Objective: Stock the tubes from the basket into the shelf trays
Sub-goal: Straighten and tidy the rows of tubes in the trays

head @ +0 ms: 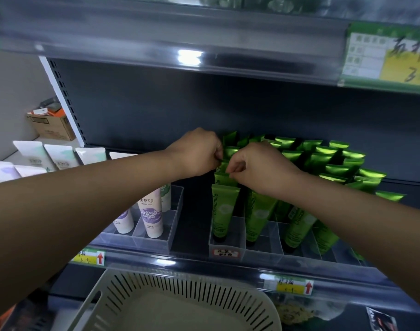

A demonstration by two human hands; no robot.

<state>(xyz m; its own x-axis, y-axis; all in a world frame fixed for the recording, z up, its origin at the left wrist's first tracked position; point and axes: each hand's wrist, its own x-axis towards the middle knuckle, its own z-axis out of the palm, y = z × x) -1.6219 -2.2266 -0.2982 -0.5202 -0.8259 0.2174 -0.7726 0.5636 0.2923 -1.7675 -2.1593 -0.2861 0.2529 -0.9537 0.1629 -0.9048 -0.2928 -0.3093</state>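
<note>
Clear tray (261,255) of upright green tubes (222,209), left hand (197,151) curled, pinching one tube's crimped top, right hand (261,167) pinching the next, beige basket (180,290) below.

Glossy green tubes (222,209) stand in clear smooth plastic trays (264,252); the beige basket (180,304) is matt slotted plastic; the box (52,126) is cardboard.

The basket (137,278) is sitting nearest, below the shelf edge. On the shelf, the left tray (156,244) and right tray (264,256) are standing apart, with tubes (222,211) standing upright in both. The left hand (199,151) and right hand (259,166) are meeting at the tube tops in the right tray's leftmost row. A cardboard box (52,126) is sitting far left, behind.
</note>
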